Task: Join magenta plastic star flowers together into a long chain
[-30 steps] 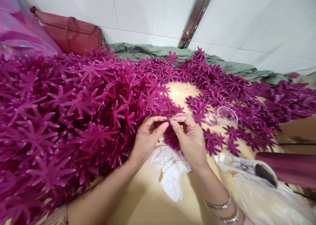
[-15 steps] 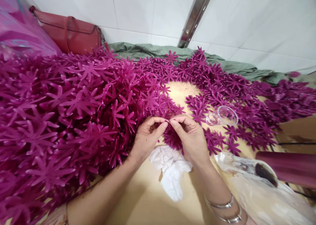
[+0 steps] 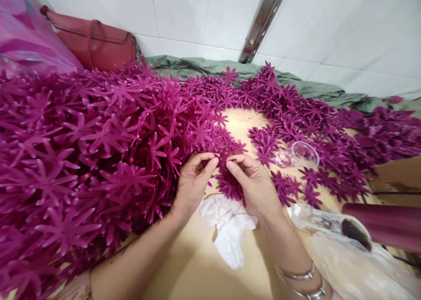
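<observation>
Above the table, in the middle of the head view, my left hand (image 3: 194, 177) is closed in a pinch of thumb and forefinger. A tiny bit of magenta shows at its fingertips. My right hand (image 3: 255, 179) pinches the same way close by on the right, also with a small magenta bit at its tips. What exactly each holds is too small to tell. A gap separates the two pinches. Under and behind them lie magenta star-shaped artificial flowers (image 3: 228, 183) with narrow petals. A large heap of these flowers (image 3: 108, 137) fills the left side, beside my left hand.
A crumpled white cloth (image 3: 230, 243) lies between my forearms. Right of my hands is a clear plastic cup (image 3: 304, 154) on its side. Nearer me are a plastic bag (image 3: 358, 269) and a dark magenta roll (image 3: 384, 225). A red handbag (image 3: 95, 41) stands at the back wall.
My hands have moved slightly apart: the fingertips nearly met before, and now a gap shows. The left hand has shifted a little left. The surrounding things lie as before.
</observation>
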`<state>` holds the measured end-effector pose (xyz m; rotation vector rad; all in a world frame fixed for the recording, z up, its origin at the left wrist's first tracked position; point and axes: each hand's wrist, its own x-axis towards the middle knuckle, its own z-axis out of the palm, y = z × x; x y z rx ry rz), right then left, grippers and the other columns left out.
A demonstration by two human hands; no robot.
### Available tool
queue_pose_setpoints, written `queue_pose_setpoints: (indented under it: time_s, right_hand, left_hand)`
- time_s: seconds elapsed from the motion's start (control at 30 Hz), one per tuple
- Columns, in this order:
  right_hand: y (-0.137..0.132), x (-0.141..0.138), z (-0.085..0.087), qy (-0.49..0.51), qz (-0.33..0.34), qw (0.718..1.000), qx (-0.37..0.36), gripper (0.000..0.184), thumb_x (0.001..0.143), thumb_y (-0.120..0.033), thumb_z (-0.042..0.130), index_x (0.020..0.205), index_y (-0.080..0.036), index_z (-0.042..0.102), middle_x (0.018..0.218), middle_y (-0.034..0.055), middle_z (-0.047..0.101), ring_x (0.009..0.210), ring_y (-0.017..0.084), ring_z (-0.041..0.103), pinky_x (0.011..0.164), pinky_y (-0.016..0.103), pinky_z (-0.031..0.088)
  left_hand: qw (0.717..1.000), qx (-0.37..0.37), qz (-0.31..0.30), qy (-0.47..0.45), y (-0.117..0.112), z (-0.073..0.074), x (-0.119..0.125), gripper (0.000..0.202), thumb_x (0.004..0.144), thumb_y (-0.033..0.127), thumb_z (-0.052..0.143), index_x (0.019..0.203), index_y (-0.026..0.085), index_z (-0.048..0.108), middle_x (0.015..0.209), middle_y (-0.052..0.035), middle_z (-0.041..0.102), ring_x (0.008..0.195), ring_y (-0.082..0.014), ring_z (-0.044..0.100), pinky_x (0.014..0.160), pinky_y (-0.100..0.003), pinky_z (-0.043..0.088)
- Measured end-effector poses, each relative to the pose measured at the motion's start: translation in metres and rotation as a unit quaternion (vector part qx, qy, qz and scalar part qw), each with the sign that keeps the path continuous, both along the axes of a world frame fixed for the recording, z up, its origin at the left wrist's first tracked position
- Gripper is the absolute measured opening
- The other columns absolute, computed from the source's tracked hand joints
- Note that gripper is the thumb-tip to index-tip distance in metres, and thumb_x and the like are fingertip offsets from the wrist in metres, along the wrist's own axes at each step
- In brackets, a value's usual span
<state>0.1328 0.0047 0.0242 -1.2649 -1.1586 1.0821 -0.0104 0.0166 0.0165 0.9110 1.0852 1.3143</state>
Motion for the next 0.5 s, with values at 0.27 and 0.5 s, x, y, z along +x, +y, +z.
queue_pose_setpoints:
  time_s: [0.27, 0.5]
  right_hand:
    - [-0.0016, 0.0006, -0.0015, 0.002, -0.012, 1.0, -0.004, 0.027, 0.082, -0.04, 0.081, 0.077, -0.022, 0.062, 0.07, -0.004, 0.059, 0.063, 0.012, 0.051, 0.06, 0.025, 0.043]
    - [-0.0004, 0.0008, 0.0028, -0.065, -0.058, 0.995, 0.05, 0.023, 0.084, -0.032, 0.079, 0.076, -0.022, 0.061, 0.072, -0.0038, 0.059, 0.065, 0.012, 0.051, 0.061, 0.025, 0.043]
  left_hand:
    - [0.998, -0.005, -0.033, 0.047, -0.0032, 0.0077, -0.0032, 0.016, 0.086, 0.03, 0.074, 0.101, 0.023, 0.078, 0.092, -0.0035, 0.073, 0.088, -0.0186, 0.068, 0.075, -0.027, 0.057]
    - [0.996, 0.061, 0.01, 0.057, -0.0046, 0.0014, 0.0, 0.026, 0.085, 0.031, 0.077, 0.108, 0.021, 0.074, 0.106, -0.005, 0.071, 0.098, -0.0167, 0.066, 0.088, -0.027, 0.054]
